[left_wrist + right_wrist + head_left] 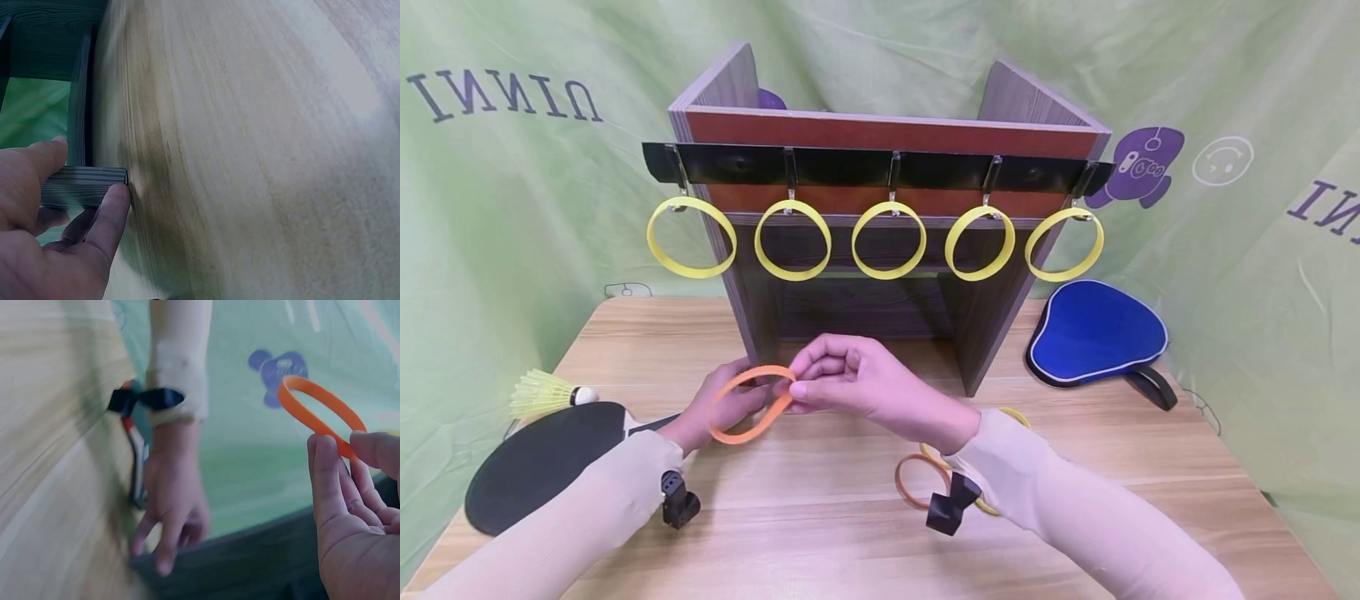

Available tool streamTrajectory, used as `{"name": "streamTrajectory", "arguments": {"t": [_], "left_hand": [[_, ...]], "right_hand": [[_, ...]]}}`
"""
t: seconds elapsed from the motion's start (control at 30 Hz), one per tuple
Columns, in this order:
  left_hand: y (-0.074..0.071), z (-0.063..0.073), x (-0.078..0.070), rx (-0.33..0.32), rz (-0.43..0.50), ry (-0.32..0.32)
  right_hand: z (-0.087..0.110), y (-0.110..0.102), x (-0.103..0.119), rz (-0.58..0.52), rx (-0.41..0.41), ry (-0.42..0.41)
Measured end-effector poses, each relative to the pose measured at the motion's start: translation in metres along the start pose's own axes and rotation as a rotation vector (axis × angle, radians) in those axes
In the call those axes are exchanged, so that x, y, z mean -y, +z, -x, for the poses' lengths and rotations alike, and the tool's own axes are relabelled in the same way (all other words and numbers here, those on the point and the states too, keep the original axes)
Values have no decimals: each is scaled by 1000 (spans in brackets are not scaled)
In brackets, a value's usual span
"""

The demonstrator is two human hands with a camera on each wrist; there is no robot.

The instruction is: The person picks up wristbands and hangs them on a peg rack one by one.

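Observation:
My right hand [808, 387] pinches an orange ring [745, 437] by its right end and holds it above the wooden table [820, 533], in front of the shelf unit [985, 333]. The right wrist view shows the orange ring [312, 406] standing up from my right fingers [328, 481]. My left hand [726, 410] is just behind the ring's left part. The left hand [172, 519] hangs with loose fingers and holds nothing. The left wrist view shows my left hand [62, 237] with straight fingers near the shelf panel's edge [84, 184].
Several yellow rings [889, 240] hang from hooks on a black rail [850, 167] across the shelf unit. An orange ring [910, 483] and a yellow ring [1017, 414] lie by my right wrist. A blue paddle case [1093, 333] lies right; a black paddle [542, 467] and a shuttlecock [546, 392] lie left.

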State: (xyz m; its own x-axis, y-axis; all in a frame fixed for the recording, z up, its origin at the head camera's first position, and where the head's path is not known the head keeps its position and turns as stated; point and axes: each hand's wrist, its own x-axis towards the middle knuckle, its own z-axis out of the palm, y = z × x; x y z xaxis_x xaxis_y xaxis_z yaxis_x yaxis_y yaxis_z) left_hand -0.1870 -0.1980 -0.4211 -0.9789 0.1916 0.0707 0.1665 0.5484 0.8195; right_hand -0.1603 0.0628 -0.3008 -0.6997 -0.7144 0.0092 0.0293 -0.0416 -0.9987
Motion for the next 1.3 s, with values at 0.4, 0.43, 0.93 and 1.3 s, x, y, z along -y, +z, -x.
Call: {"name": "streamTrajectory", "arguments": {"t": [0.4, 0.43, 0.93, 1.3], "left_hand": [[0, -1, 1, -39, -32, 72], [0, -1, 1, -40, -29, 69], [2, -1, 2, -19, 9, 10], [0, -1, 2, -17, 0, 6]], "right_hand": [[-13, 28, 39, -128, -97, -75], [-14, 30, 42, -150, -108, -87], [-48, 54, 63, -435, -264, -220], [-57, 57, 61, -459, -350, -206]]}}
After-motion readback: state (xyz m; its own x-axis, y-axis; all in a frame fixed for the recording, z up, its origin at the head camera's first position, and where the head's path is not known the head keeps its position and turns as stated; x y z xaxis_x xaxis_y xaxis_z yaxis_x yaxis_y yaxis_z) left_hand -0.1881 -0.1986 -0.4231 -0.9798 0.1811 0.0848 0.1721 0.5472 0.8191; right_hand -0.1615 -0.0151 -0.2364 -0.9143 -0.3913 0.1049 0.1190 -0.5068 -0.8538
